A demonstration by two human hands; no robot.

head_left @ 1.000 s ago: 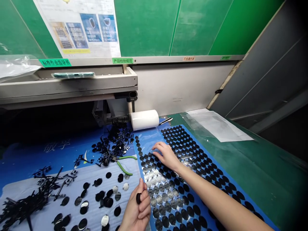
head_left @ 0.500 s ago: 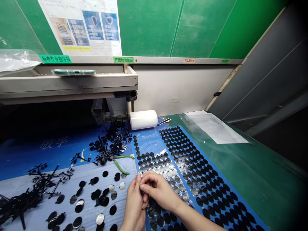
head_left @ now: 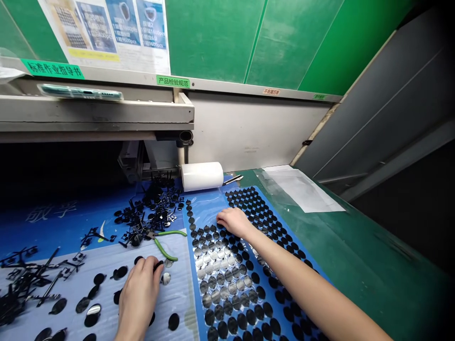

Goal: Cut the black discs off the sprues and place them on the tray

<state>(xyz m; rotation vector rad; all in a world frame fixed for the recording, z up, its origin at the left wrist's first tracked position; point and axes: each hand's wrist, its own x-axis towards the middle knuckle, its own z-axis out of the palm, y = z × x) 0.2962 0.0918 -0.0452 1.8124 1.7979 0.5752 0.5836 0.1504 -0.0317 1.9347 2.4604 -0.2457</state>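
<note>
My left hand is over the pale foam sheet on the left. A small black disc shows between its thumb and index finger. Several loose black discs lie around that hand, some glossy. My right hand reaches over the blue sheet with clear film, its fingertips pressed together and low at the upper end of the disc rows. Whatever those fingers hold is hidden. Below them, black discs sit in close rows; a second block of discs runs alongside, partly behind my right forearm.
Green-handled nippers lie beside a heap of black plastic sprues. More sprues are at far left. A white roll and tweezers stand behind the film. White paper lies on the green table; a phone rests on the shelf.
My hands were together over the film and have parted. The left moved left to the loose discs; the right moved forward to the top of the rows. The view shifted slightly right.
</note>
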